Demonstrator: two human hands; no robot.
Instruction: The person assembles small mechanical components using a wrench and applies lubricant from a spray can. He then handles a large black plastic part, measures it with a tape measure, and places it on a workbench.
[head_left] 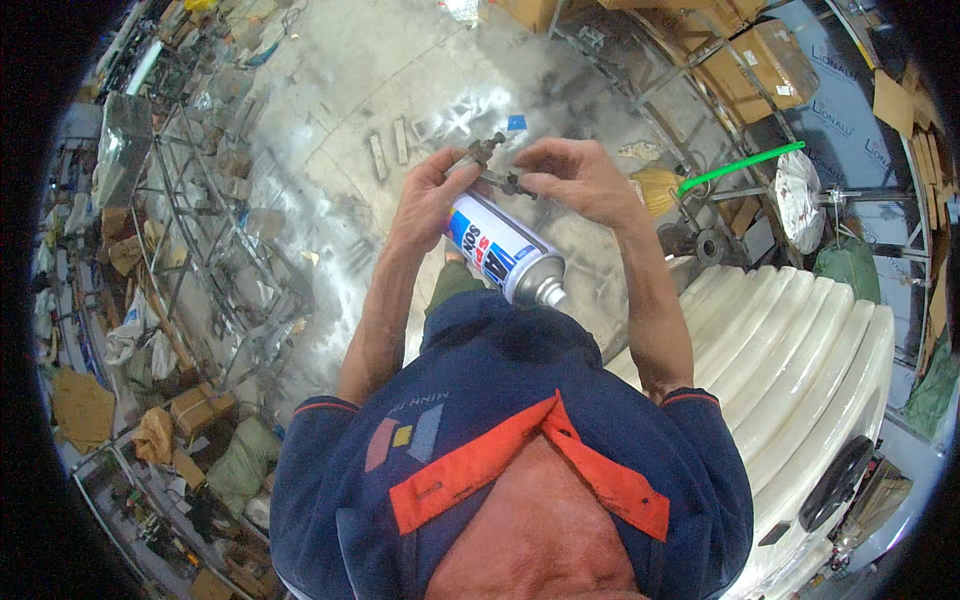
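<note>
The left hand (pixel 425 200) grips a white spray can (pixel 505 252) with a blue-and-red label, nozzle toward the chest. The right hand (pixel 578 178) pinches a small dark metal fitting (pixel 497 165) above it. Brown cardboard boxes (pixel 765 60) sit on racks at upper right.

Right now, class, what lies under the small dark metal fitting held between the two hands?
A white-and-blue spray can slants beneath the fitting, and pale concrete floor lies below. The left hand covers the can's far end.
</note>
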